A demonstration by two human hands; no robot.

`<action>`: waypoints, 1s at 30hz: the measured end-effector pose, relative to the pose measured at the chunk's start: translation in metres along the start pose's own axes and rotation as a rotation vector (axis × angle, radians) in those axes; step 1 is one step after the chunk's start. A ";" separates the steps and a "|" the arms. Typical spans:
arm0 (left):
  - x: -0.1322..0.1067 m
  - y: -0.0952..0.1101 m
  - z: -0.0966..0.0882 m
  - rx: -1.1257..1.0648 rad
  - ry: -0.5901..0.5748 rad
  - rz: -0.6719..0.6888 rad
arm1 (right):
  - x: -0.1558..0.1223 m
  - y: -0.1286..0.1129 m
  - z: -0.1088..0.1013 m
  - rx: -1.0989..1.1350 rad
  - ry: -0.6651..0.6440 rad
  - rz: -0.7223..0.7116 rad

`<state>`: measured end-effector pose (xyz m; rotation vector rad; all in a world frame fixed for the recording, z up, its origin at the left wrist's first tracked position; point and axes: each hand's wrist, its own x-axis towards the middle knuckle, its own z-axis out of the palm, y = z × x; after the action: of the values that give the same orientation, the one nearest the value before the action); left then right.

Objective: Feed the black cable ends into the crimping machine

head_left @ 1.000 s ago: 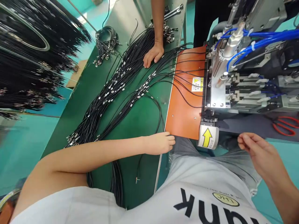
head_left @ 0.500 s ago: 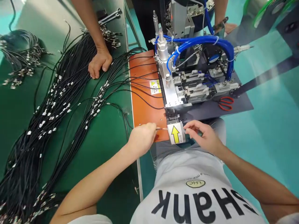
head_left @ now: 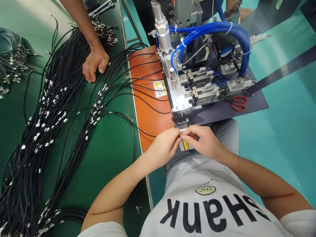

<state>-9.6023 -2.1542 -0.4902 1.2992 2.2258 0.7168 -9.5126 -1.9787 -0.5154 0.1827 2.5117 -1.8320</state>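
Note:
My left hand (head_left: 165, 148) and my right hand (head_left: 202, 141) meet in front of the machine's near end, fingertips pinched together on the end of a thin black cable (head_left: 138, 126). That cable runs left over the orange plate (head_left: 146, 113) onto the green table (head_left: 108, 158). Both hands partly cover a white label with a yellow arrow (head_left: 185, 145). Just beyond my fingers sits the machine's black feed block (head_left: 181, 120).
Large bundles of black cables with metal ferrules (head_left: 49, 108) cover the green table at left. Another person's hand (head_left: 95, 63) rests on them at the back. The metal machine with blue hoses (head_left: 202, 59) stands at centre right; red scissors (head_left: 238, 102) lie on its base.
The view swung left to right onto the machine. My left hand brought the cable end up to the arrow label, and my right hand came in from the right to meet it.

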 end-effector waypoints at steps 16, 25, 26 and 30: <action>-0.001 -0.008 0.009 -0.223 0.173 0.057 | -0.001 0.019 -0.029 0.374 -0.118 0.231; 0.005 -0.002 0.012 -0.290 0.261 -0.011 | 0.003 0.007 -0.010 0.276 0.107 0.064; 0.004 -0.002 0.014 -0.285 0.287 -0.022 | 0.001 0.007 -0.006 0.191 0.167 0.015; 0.004 -0.002 0.020 -0.271 0.390 -0.068 | -0.005 0.009 0.005 -0.121 0.334 -0.181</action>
<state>-9.5935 -2.1471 -0.5069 1.0122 2.3452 1.2860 -9.5071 -1.9813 -0.5249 0.2891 2.9448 -1.8368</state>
